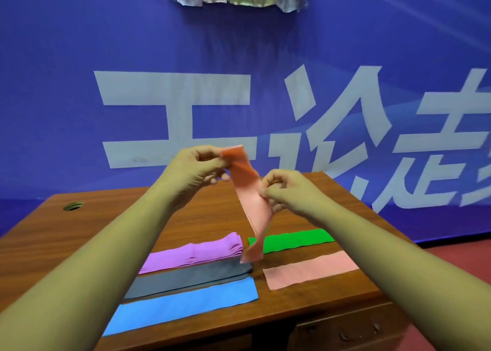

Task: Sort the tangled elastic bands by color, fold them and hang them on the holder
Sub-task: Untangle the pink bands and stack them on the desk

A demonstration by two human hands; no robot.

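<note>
**Folding the hanging pink band**

Held up over the counter (79, 233): pink band (249, 199), pinched at its top end by the left hand (196, 167) and mid-length by the right hand (287, 191), fingers (275, 184) of both curled tight on the fabric. Lower end dangling by the grey band (191, 276), possibly brushing it; hard to tell. Soft, light, limp and stretchy by the look, prone to twisting. Best gripped flat across the full width near the ends, edges matched. Laid out flat: purple band (194, 252), blue band (186, 305), green band (292, 239), second pink strip (310, 269).
</note>
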